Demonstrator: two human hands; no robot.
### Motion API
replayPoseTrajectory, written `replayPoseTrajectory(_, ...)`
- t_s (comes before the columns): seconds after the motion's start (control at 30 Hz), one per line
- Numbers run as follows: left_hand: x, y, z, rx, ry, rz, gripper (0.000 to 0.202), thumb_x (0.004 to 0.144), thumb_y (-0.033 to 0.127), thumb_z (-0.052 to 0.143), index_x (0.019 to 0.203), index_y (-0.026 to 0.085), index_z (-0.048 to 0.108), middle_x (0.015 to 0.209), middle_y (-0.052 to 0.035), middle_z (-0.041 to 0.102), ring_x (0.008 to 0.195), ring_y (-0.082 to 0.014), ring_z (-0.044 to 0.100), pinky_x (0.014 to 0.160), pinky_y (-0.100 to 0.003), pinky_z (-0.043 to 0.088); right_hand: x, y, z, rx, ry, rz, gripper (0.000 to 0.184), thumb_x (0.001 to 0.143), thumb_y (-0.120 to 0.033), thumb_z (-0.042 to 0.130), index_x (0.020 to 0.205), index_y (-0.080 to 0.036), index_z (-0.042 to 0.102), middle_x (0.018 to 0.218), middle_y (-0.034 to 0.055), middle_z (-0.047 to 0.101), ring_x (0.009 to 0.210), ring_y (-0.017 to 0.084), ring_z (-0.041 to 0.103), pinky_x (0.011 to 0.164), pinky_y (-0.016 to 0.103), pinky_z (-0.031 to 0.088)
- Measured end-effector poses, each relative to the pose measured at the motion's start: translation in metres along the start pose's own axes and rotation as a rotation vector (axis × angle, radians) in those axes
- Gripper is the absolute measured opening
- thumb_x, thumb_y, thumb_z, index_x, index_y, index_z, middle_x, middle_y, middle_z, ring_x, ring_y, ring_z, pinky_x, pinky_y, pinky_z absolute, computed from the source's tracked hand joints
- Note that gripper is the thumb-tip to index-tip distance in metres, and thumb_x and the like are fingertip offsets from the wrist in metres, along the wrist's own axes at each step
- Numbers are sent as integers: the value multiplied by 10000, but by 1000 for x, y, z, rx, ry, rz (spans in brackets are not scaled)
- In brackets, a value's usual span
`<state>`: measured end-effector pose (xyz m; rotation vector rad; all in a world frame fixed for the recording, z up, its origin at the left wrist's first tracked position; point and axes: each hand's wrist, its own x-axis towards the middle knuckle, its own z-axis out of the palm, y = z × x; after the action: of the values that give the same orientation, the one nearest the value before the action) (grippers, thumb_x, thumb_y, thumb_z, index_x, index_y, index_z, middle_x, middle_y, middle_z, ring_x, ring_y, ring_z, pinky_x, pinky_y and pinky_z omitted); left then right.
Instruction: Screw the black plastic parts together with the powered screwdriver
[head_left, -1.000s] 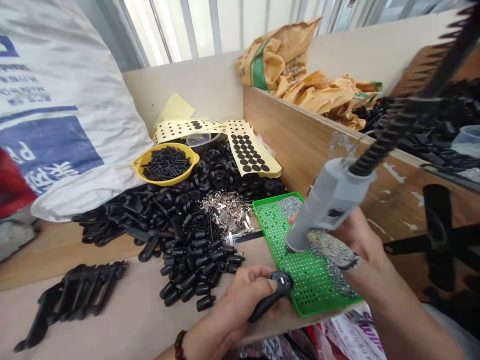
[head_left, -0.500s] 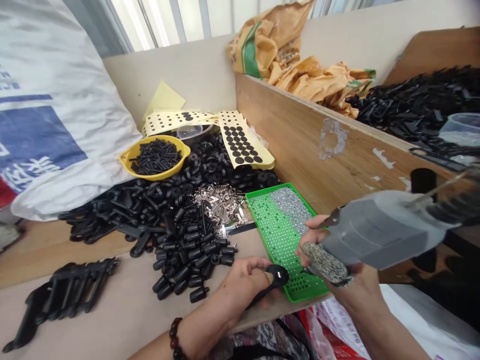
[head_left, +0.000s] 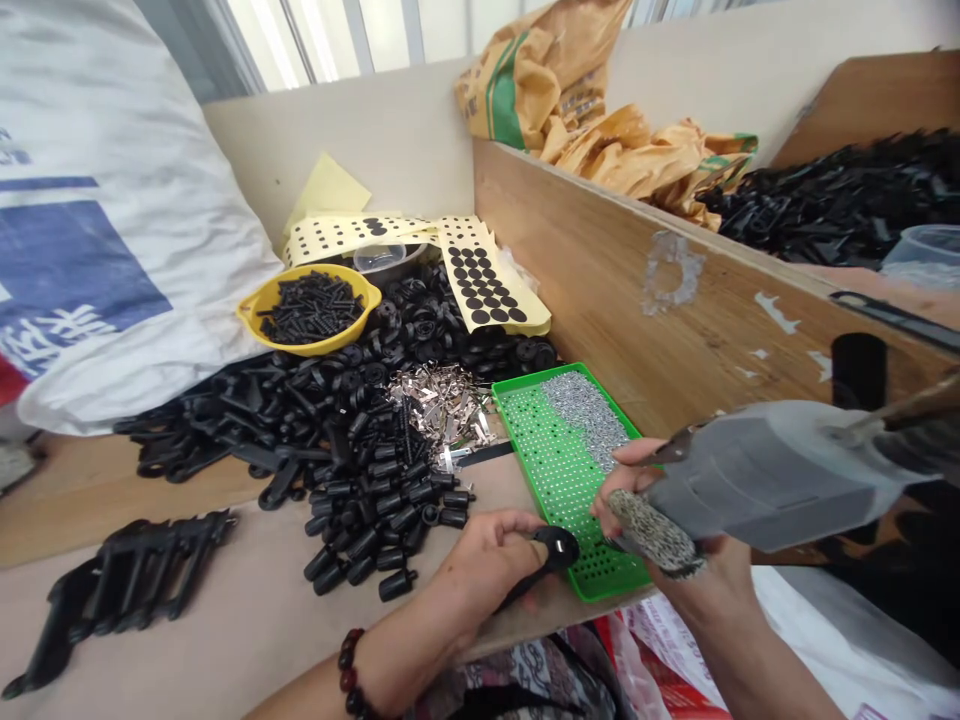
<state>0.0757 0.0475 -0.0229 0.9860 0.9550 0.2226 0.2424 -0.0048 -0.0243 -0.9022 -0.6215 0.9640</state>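
Note:
My left hand (head_left: 491, 560) is closed around a black plastic part (head_left: 551, 555) with a round head, held at the near edge of the table beside a green perforated tray (head_left: 559, 470). My right hand (head_left: 660, 520) grips a grey electric screwdriver (head_left: 765, 475), lying nearly level, its tip pointing left toward the black part. A speckled sleeve covers one finger of that hand. Small silver screws (head_left: 585, 405) lie heaped in the tray's far half.
A heap of black plastic parts (head_left: 337, 430) and shiny metal clips (head_left: 442, 405) covers the table's middle. A yellow bowl (head_left: 309, 310) of black pins, dotted yellow sticker sheets (head_left: 480, 285), a white sack (head_left: 112, 230), a wooden divider (head_left: 637, 290) and assembled black pieces (head_left: 127, 585) surround them.
The screwdriver has swung from upright over the tray to nearly level, its tip now beside the black part. My left hand has kept hold of the part.

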Motion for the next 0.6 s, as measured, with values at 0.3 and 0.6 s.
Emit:
replayPoseTrajectory(0.3,1,-1,-2,20,-12,15,259,626,296,612,813,118,634,563,14,591,373,-59,424,392,-183,311,-3,9,-8,0,60,-25,104,751,-271,627,845,-240,655,562,-11,592,455,176,541,453,309,462)
replayPoseTrajectory(0.6,-2,1,3,-12,8,-17,179,635,249,610,768,133,632,567,27,567,402,-56,417,387,-175,295,-16,-22,10,-137,2,-211,365,784,-577,612,969,-265,653,577,-13,618,478,177,547,493,318,452)
